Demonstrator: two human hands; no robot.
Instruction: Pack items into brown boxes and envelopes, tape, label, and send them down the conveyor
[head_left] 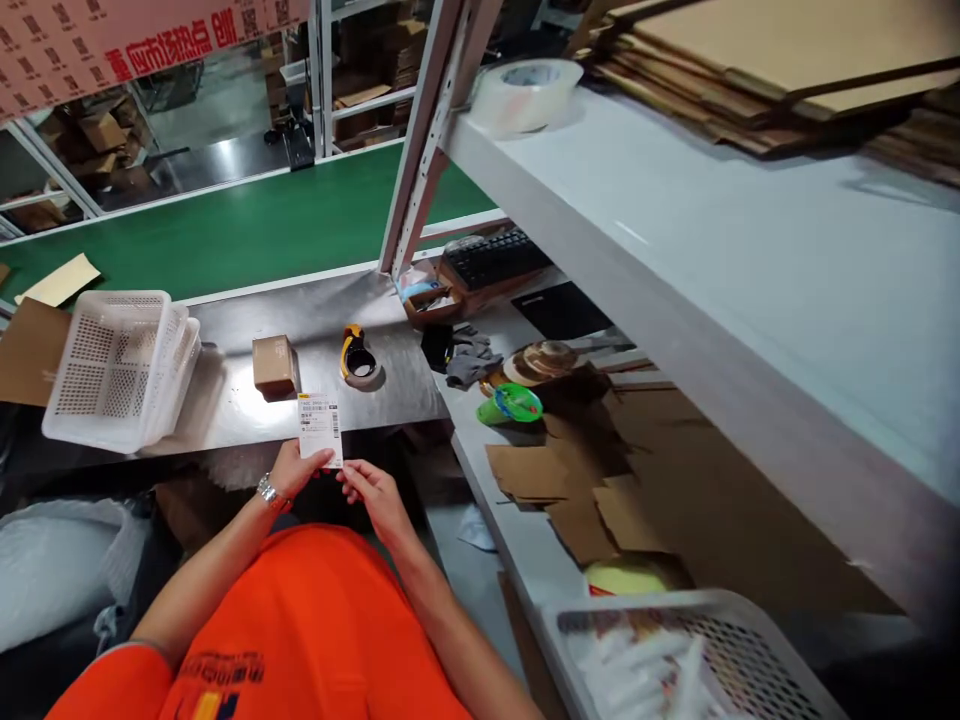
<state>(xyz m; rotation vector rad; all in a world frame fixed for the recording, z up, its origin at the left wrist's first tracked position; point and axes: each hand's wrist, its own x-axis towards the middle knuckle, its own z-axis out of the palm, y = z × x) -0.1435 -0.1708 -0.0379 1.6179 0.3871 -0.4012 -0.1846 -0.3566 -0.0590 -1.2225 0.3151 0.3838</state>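
Observation:
My left hand (pixel 297 468) pinches the lower left part of a white printed shipping label (pixel 321 428), which carries barcodes and a yellow strip at its top. At the label's lower right corner, my right hand (pixel 373 492) has its thumb and forefinger pressed together on the edge. Just beyond the label, a small brown cardboard box (pixel 274 366) sits on the metal table (pixel 315 310). To the box's right stands a yellow and black tape dispenser (pixel 358 358) with a roll of tape.
Stacked white plastic baskets (pixel 112 370) stand on the left. A green conveyor belt (pixel 247 220) runs behind the table. On the right, a white shelf (pixel 675 250) holds clear tape (pixel 525 95) and flattened cardboard (pixel 750 60). Beneath it are a green cup (pixel 499 405) and grey gloves (pixel 472 358).

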